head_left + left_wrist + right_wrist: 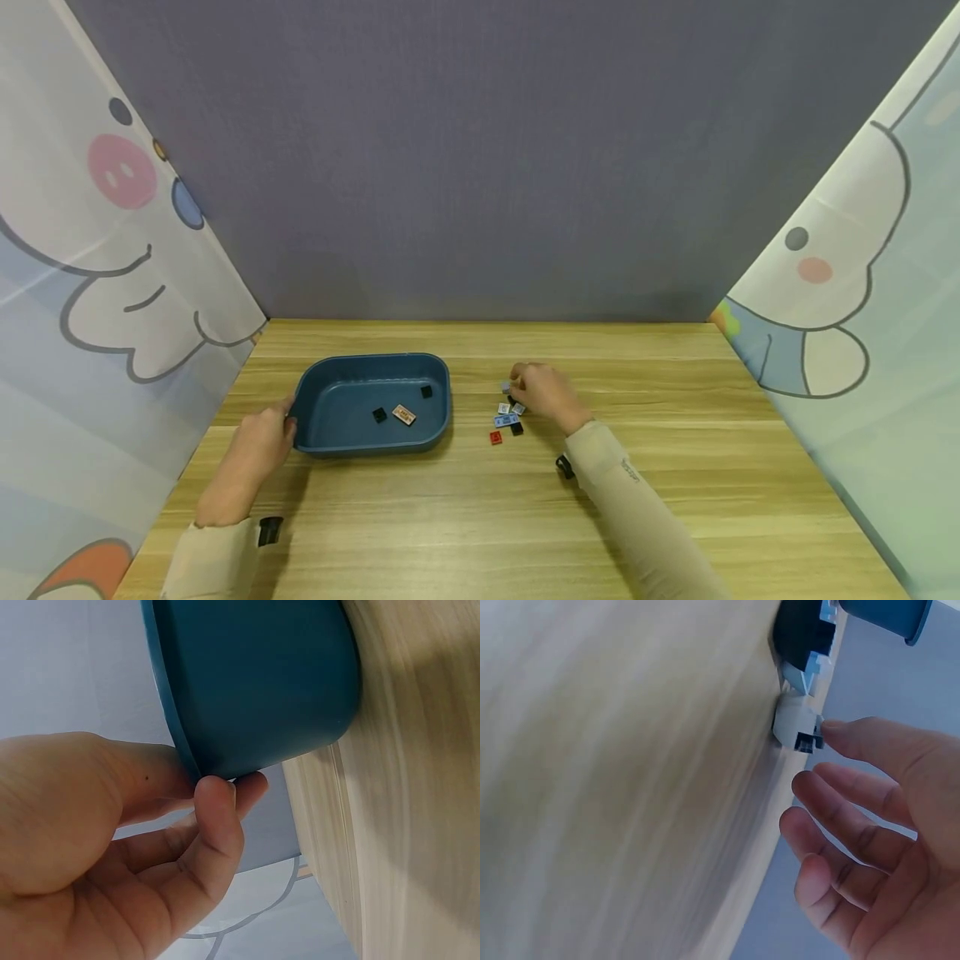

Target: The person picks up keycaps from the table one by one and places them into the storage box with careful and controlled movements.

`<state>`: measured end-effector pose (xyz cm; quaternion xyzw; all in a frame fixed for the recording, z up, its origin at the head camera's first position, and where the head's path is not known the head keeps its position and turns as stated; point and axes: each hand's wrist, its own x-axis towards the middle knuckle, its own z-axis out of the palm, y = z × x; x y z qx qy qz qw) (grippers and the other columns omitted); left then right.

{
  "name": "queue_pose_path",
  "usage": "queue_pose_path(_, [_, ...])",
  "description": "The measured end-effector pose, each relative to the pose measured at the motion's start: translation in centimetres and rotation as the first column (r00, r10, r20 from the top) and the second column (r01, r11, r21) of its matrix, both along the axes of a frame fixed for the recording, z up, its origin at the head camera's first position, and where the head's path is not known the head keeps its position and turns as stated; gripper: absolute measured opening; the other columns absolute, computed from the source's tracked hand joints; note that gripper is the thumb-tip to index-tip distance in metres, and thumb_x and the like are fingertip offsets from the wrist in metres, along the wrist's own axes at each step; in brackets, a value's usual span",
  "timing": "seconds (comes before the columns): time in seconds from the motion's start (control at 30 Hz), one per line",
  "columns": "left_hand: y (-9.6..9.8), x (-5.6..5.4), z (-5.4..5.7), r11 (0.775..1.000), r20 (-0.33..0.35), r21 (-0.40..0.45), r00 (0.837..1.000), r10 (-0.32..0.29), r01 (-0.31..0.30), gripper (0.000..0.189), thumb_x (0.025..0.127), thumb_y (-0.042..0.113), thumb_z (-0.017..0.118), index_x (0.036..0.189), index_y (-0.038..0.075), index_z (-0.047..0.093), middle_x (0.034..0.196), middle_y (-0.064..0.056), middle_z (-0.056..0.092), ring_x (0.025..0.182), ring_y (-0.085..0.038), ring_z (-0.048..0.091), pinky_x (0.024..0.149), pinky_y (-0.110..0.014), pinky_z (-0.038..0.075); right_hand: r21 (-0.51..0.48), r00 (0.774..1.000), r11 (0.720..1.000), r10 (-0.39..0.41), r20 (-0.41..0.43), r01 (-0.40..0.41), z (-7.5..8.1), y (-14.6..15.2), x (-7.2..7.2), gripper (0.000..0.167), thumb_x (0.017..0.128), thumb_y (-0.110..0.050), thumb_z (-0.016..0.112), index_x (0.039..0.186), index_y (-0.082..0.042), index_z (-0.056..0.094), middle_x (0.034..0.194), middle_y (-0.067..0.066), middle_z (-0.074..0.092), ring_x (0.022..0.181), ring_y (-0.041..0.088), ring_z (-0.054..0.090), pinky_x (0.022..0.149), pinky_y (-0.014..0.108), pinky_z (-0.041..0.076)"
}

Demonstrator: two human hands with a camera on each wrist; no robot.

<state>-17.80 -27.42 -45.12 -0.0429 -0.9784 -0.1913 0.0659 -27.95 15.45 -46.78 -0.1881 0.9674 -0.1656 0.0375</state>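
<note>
My left hand (pixel 260 442) pinches the left rim of a dark blue plastic bin (pixel 371 450); in the left wrist view the thumb and fingertips meet at the bin's lip (pixel 176 727). Inside lie two small black square pieces (pixel 379 414) and a longer peach piece (pixel 404 415) with lettering, keycap-like in shape. My right hand (pixel 551 396) reaches over a loose group of similar pieces, its fingertips beside a grey-blue piece (pixel 506 387). In the right wrist view its fingers are loosely bent and apart, the thumb tip close to a white piece (pixel 795 724).
Grouped right of the bin are white pieces (pixel 503 408), a wide blue piece (pixel 506 421), a black piece (pixel 517 428) and a red piece (pixel 496 437). A grey panel (pixel 480 167) rises behind the wooden table (pixel 420 525), with cartoon-printed sheets at both sides.
</note>
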Motion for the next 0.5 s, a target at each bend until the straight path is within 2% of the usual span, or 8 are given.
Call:
queue_pose_path(0.17, [0.10, 0.02, 0.17, 1.000, 0.012, 0.002, 1.000, 0.003, -0.003, 0.038, 0.093, -0.004, 0.056, 0.127, -0.021, 0.053, 0.101, -0.040, 0.062, 0.057, -0.030, 0.055, 0.053, -0.047, 0.045, -0.025, 1.000, 1.000, 0.011, 0.022, -0.010, -0.33, -0.29, -0.32, 0.027, 0.096, -0.023, 0.069, 0.118, -0.008, 0.069, 0.098, 0.004, 0.072, 0.080, 0.015, 0.066, 0.068, 0.035, 0.054])
queue_pose_path(0.5, [0.13, -0.05, 0.26, 1.000, 0.043, 0.004, 0.999, 0.018, -0.018, 0.039, 0.094, -0.004, 0.055, 0.129, -0.021, 0.052, 0.105, -0.041, 0.061, 0.057, -0.028, 0.053, 0.054, -0.045, 0.045, -0.046, 0.999, 0.999, 0.028, 0.039, -0.026, -0.84, -0.50, -0.59, 0.025, 0.097, -0.020, 0.069, 0.119, -0.009, 0.069, 0.098, 0.003, 0.070, 0.078, 0.013, 0.064, 0.067, 0.034, 0.053])
